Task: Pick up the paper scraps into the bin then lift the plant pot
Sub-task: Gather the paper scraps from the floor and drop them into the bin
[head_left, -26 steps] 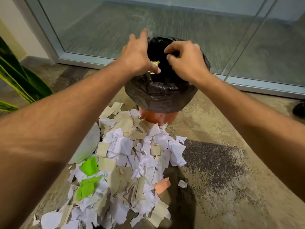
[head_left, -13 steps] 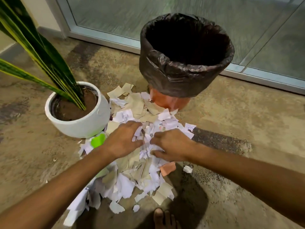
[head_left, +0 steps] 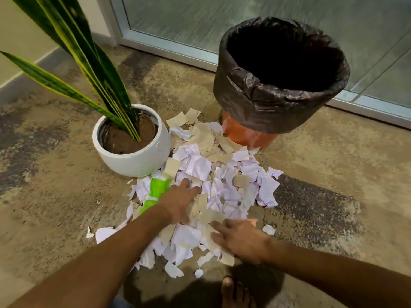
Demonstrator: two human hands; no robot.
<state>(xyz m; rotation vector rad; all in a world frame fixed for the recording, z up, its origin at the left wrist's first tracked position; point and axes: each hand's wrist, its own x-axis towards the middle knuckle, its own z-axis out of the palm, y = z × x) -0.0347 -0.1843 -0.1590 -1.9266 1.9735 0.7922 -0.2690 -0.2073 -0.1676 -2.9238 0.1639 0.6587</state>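
Standing upright: bin [head_left: 251, 134], plant pot [head_left: 138, 161]; scraps [head_left: 213, 174] between.

Head cam, single view, wide-angle: looks fwd and steeply down from above at floor [head_left: 333, 174]. Near range, both forearms enter from bottom edge; glass door [head_left: 200, 23] at top, far side. No 2nd view, nothing shared.

Both hands, left hand [head_left: 178, 204] and right hand [head_left: 241, 240], lay flat on the paper scraps [head_left: 222, 174] (white, tan, green) between plant pot [head_left: 135, 161] and bin [head_left: 280, 85].
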